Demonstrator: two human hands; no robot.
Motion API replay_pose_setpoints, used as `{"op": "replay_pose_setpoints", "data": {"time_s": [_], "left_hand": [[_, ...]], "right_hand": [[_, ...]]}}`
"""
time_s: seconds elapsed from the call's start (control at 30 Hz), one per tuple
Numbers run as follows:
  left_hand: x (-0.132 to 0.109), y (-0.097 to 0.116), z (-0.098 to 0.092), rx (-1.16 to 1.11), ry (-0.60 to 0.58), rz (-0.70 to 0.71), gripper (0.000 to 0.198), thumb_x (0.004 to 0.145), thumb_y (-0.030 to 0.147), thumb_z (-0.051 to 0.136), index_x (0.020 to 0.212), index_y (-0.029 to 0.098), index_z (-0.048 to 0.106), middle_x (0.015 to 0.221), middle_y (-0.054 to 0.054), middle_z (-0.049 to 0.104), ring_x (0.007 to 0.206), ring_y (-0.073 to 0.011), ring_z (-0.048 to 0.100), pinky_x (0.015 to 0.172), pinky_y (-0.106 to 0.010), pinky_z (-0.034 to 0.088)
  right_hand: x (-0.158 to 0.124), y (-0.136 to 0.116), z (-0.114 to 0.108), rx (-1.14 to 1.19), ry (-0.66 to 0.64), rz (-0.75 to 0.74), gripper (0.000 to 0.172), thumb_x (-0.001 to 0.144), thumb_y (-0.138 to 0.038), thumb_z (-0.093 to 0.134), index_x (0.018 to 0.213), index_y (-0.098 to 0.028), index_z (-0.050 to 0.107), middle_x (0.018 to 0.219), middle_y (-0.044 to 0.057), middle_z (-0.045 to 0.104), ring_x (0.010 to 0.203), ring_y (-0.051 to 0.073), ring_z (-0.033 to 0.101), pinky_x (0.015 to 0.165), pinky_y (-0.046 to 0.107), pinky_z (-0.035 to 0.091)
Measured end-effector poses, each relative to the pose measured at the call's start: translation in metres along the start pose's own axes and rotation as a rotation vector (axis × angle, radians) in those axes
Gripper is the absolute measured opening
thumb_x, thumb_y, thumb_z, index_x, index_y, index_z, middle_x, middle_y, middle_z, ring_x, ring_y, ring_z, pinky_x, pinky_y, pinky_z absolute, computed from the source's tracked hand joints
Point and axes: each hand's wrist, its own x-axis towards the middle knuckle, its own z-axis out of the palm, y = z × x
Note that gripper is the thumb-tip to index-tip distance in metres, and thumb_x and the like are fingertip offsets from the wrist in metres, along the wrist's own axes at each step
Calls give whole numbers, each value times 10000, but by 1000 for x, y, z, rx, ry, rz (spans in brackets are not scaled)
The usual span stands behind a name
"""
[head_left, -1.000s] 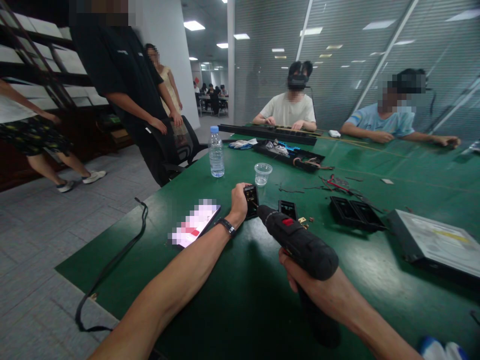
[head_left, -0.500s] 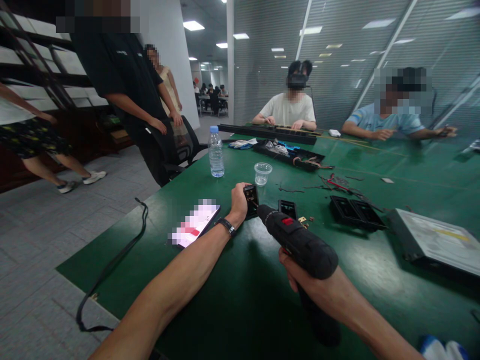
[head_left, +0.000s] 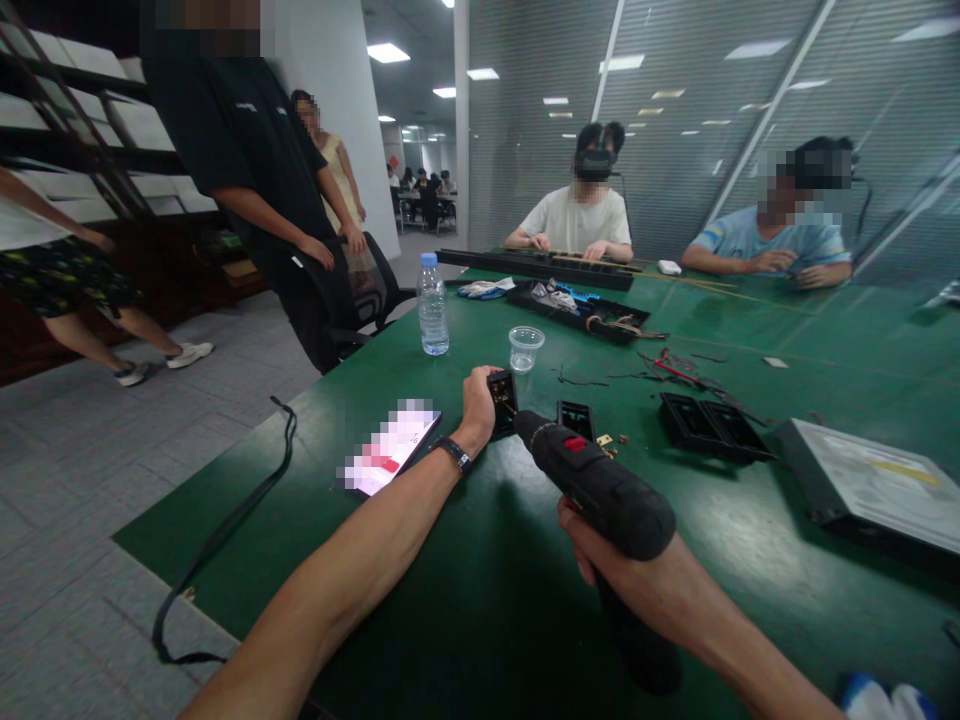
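Observation:
My left hand [head_left: 478, 403] is closed around a small black socket module [head_left: 502, 401], holding it upright on the green table [head_left: 465, 600]. My right hand [head_left: 622, 575] grips the handle of a black cordless drill [head_left: 596, 483]. The drill's nose points at the module's face. A second black module [head_left: 576, 418] lies just right of the drill tip, with small brass parts [head_left: 609, 443] beside it. A wristwatch [head_left: 454, 453] is on my left wrist.
A lit phone [head_left: 391, 447] lies left of my wrist. Beyond stand a water bottle [head_left: 433, 305] and a clear cup [head_left: 525, 348]. Black frames [head_left: 712, 425], cut wires [head_left: 671, 367], and a flat metal drive [head_left: 874, 480] lie right. Two people sit opposite; others stand left.
My hands, the drill and the module stay put. The seated person at far right has pulled an outstretched arm back in toward the body.

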Motion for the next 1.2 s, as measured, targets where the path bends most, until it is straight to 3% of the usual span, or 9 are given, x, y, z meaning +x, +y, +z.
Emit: {"op": "replay_pose_setpoints", "data": {"time_s": [0.1,0.33,0.73,1.2], "left_hand": [[1,-2,0,-3,-3,8,358,850,518,527,810,208,703,740,-22,677,690,-187,636,645,-295,500],[2,-4,-1,-8,1,2,363,856,522,530,814,206,705,734,-21,679,688,-191,648,636,-296,505],[1,-2,0,-8,-3,2,348,846,520,535,803,213,694,737,-20,671,683,-186,635,640,-296,500],[3,-5,-2,5,-2,22,368,856,528,535,814,208,712,755,-25,685,684,-179,632,639,-287,504]], "right_hand": [[0,1,0,8,2,5,181,912,-423,683,853,-265,620,578,-61,592,510,152,511,491,267,457],[0,3,0,11,-4,-12,320,927,-414,674,672,-269,547,595,-37,576,527,139,516,504,261,476],[0,3,1,19,8,-12,204,925,-426,686,837,-265,596,593,-60,593,519,147,521,487,258,457],[-1,1,1,14,14,-31,247,906,-410,679,737,-269,568,593,-41,583,535,148,524,506,265,484]]}}
